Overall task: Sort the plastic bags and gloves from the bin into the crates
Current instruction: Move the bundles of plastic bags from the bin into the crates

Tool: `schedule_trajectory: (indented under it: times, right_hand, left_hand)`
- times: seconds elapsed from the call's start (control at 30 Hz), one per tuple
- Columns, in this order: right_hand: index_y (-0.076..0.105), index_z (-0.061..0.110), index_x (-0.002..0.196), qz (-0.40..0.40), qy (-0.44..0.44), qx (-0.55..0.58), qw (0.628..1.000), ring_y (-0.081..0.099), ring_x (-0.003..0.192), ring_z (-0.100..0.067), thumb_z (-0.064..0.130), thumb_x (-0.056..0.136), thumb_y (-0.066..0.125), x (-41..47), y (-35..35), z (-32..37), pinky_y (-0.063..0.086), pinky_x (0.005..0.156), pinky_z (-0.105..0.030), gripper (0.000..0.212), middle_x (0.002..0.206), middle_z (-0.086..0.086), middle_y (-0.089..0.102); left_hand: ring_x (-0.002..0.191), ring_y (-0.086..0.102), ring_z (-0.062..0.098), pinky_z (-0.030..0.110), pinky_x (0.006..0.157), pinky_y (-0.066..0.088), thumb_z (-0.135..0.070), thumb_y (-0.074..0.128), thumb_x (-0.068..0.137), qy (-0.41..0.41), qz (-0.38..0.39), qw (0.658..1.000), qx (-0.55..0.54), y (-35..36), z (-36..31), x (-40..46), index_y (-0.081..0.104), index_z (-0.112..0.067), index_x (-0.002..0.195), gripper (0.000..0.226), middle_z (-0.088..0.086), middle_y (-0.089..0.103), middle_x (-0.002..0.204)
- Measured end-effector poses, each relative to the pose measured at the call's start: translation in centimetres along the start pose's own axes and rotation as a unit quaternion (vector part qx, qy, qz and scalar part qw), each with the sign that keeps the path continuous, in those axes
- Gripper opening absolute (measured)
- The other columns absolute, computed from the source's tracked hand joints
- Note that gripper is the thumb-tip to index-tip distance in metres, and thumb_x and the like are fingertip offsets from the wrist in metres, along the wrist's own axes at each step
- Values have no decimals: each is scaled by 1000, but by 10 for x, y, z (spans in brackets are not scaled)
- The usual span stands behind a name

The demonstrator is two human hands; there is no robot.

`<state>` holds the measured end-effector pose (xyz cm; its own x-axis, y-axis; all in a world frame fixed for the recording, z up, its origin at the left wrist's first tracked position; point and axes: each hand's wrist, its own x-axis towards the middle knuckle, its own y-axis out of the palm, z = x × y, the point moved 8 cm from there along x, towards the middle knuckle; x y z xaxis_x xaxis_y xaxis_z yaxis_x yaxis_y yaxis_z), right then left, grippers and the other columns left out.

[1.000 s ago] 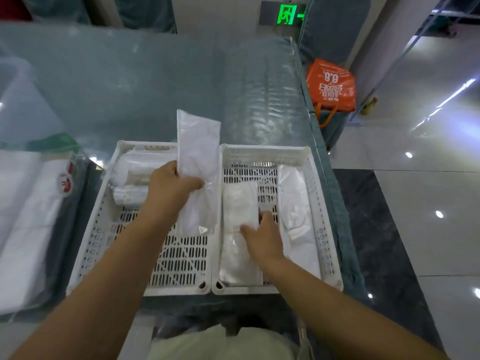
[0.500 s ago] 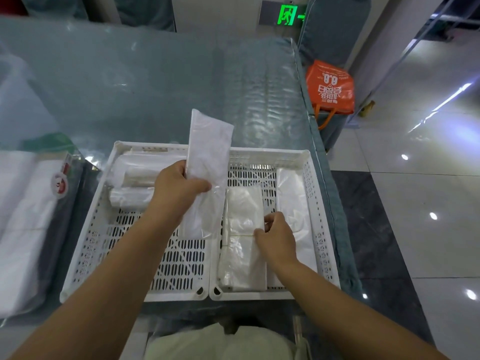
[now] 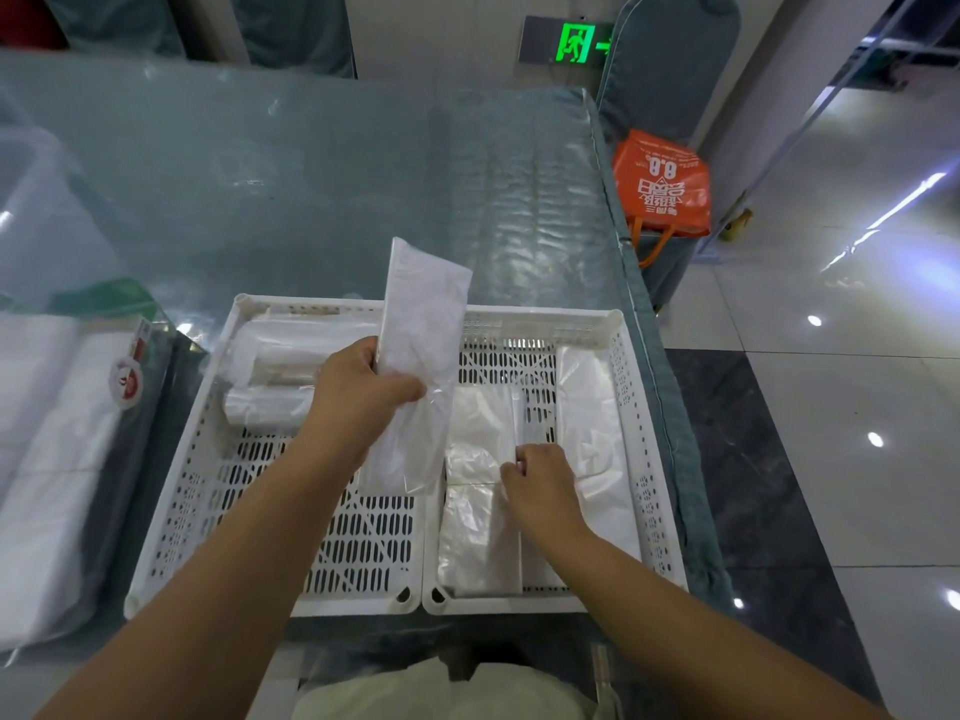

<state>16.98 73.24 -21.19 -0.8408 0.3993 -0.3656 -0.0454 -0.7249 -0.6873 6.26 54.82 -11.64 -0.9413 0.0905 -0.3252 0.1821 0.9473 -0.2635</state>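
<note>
Two white slotted crates stand side by side, the left crate [image 3: 182, 491] and the right crate [image 3: 644, 491]. My left hand [image 3: 358, 402] holds a long flat clear packet of gloves or bags [image 3: 423, 324] upright over the seam between them. My right hand [image 3: 540, 485] pinches the edge of a folded clear plastic packet [image 3: 478, 491] lying in the right crate. Another clear packet [image 3: 592, 423] lies along that crate's right side. Rolled clear bags [image 3: 280, 371] sit at the back of the left crate.
A clear bin [image 3: 36, 210] with stacked white plastic packs [image 3: 47, 459] stands at the left. The glass-covered table [image 3: 311, 174] stretches behind the crates. An orange shopping bag [image 3: 662, 184] sits on the floor beyond the table's right edge.
My left hand has tilted the upright packet's top to the right. My right hand slid right across the folded packet and now pinches its right edge.
</note>
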Motion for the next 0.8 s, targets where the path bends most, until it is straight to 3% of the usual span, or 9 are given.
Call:
schedule_trajectory:
  times: [0.07,0.17,0.23,0.33,0.47,0.6,0.7,0.8]
  right_hand:
    - [41,20,61,23,50,85,995,44,67,-19,12,88,48,1,2,-5,33,53,-22,29,86,-7,42]
    - [55,15,78,53,114,207,970,43,60,-8,13,91,47,-2,2,-7,36,53,-20,16,73,3,48]
    - [50,16,68,65,124,249,958,39,53,-11,12,92,43,-1,0,-7,34,51,-24,25,58,4,43]
    - [42,13,59,71,118,239,961,34,48,-14,12,93,40,1,1,-7,31,49,-25,34,53,0,37]
    - [51,13,67,67,86,225,968,41,49,-13,13,95,36,3,-3,-5,34,46,-24,31,55,1,46]
    - [62,24,83,57,38,202,977,56,59,-10,10,93,41,4,-8,-1,43,54,-24,28,73,4,64]
    - [65,24,87,46,15,182,982,63,76,-10,6,88,50,5,-10,1,52,67,-24,23,85,8,66]
    - [65,20,90,38,13,163,986,62,73,-5,2,85,52,8,-12,-3,51,62,-17,23,85,9,65]
  left_hand:
    - [72,66,20,32,61,54,-4,71,67,-1,0,1000,1,1,1,0,62,-22,80,24,3,69,82]
    - [71,66,19,29,58,52,-4,71,68,-5,4,1000,0,3,3,-2,60,-26,78,26,0,68,81]
    - [72,66,20,31,60,54,-4,70,67,-7,7,1000,-1,5,5,-2,61,-25,79,27,1,68,82]
    - [72,66,21,34,64,55,-4,70,66,-8,11,1000,8,9,9,-3,62,-23,81,25,2,69,82]
    - [70,66,19,30,58,53,-2,69,65,-12,32,999,18,22,14,-7,63,-21,80,26,1,69,80]
    - [70,66,21,30,59,54,1,69,64,-26,40,999,14,29,22,-8,64,-19,80,27,3,69,79]
    - [71,67,22,35,64,56,1,69,64,-26,40,999,20,29,24,-7,65,-16,85,28,5,70,81]
    - [71,67,22,36,65,56,1,69,64,-24,41,999,24,29,24,-7,65,-17,84,28,4,70,81]
